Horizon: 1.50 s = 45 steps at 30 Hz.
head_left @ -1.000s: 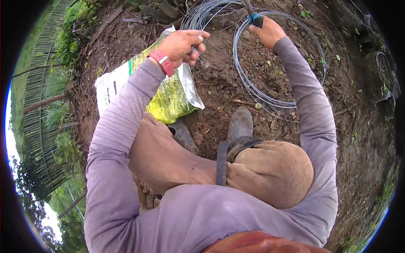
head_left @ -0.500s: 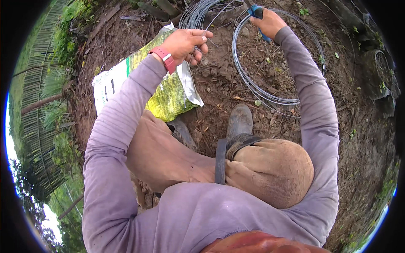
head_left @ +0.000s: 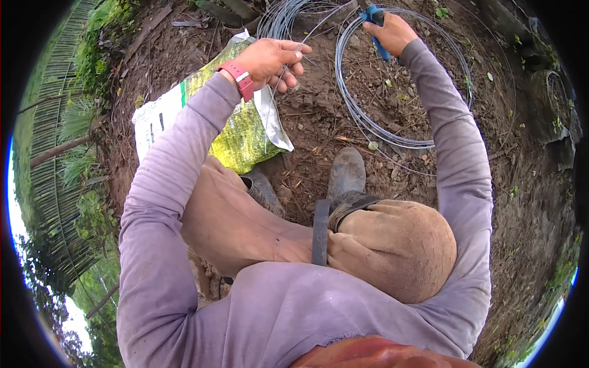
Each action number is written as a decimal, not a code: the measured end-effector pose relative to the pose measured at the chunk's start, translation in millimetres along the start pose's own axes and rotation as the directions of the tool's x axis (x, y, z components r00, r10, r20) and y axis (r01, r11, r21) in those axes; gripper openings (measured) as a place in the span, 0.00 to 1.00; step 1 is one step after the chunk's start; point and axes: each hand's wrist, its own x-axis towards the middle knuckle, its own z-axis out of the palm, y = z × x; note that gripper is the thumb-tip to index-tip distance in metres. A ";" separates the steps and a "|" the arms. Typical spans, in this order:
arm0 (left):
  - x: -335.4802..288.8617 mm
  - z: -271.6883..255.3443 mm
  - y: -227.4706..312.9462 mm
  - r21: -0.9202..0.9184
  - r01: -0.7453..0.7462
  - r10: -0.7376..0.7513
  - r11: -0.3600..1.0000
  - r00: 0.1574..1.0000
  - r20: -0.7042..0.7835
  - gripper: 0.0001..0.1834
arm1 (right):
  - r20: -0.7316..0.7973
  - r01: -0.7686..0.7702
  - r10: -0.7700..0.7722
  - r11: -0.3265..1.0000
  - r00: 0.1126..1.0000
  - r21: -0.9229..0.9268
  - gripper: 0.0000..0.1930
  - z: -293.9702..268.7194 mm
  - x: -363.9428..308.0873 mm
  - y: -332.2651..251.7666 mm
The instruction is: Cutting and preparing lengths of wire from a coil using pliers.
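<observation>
Bare brown ground [head_left: 313, 126] spreads beneath you. Along its left edge runs a slatted structure [head_left: 55, 153] of thin poles, fringed by green foliage [head_left: 98, 49]. Your bent legs in tan trousers [head_left: 399, 251] fill the near middle, a black strap [head_left: 319, 236] hanging between them.

Beyond your left knee lies a white and yellow-green sack [head_left: 245, 141]; your left forearm crosses it, hiding part of its middle. To the right, a round coil of grey wire [head_left: 405, 143] lies on the ground, your right forearm passing over its right edge. A second, looser wire bundle [head_left: 276, 23] sits past the sack's far corner, partly cut off by the view. Your dark boots [head_left: 347, 175] stand between sack and coil.

Your left hand [head_left: 270, 61], below a red wristwatch [head_left: 238, 76], is over the sack's far right edge, thumb and forefinger pinching a wire strand [head_left: 315, 29] that runs up toward the bundle. Your right hand [head_left: 392, 35], over the coil's far edge, is closed around blue-handled pliers [head_left: 381, 49]; their tip is hard to make out.

Compared with a second ago, the pliers have turned, baring more blue handle below your fist; your left hand has barely moved.
</observation>
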 end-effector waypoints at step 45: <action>104.1 -42.0 55.1 0.418 -0.122 0.226 0.900 0.951 -0.210 0.24 | 0.093 0.185 -0.193 0.979 0.977 0.087 0.18 23.4 -77.4 0.8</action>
